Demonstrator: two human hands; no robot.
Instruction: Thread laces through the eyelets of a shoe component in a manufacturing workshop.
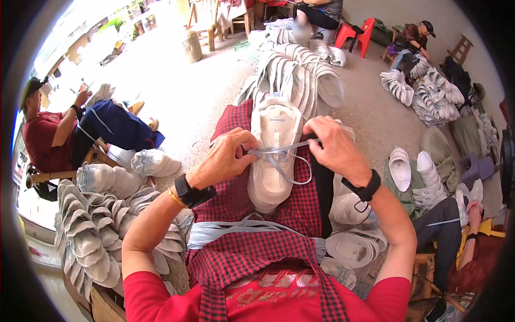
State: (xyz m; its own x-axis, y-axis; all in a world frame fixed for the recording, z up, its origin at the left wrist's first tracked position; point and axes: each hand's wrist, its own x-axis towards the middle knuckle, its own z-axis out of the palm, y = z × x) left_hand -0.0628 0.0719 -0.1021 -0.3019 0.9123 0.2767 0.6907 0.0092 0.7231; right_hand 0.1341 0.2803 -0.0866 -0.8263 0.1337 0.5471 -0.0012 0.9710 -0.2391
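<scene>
Amid shoe piles [88, 236], checked cloth [247, 255] bears one sneaker [266, 185]

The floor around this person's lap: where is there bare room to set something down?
Bare floor shows ahead-right, between the central shoe pile and the right-hand shoe heap, and ahead-left, between that pile and the left-hand seated co-worker. Beside the checked apron and white shoe it is crowded: stacked shoes at left, more shoes at right.
</scene>
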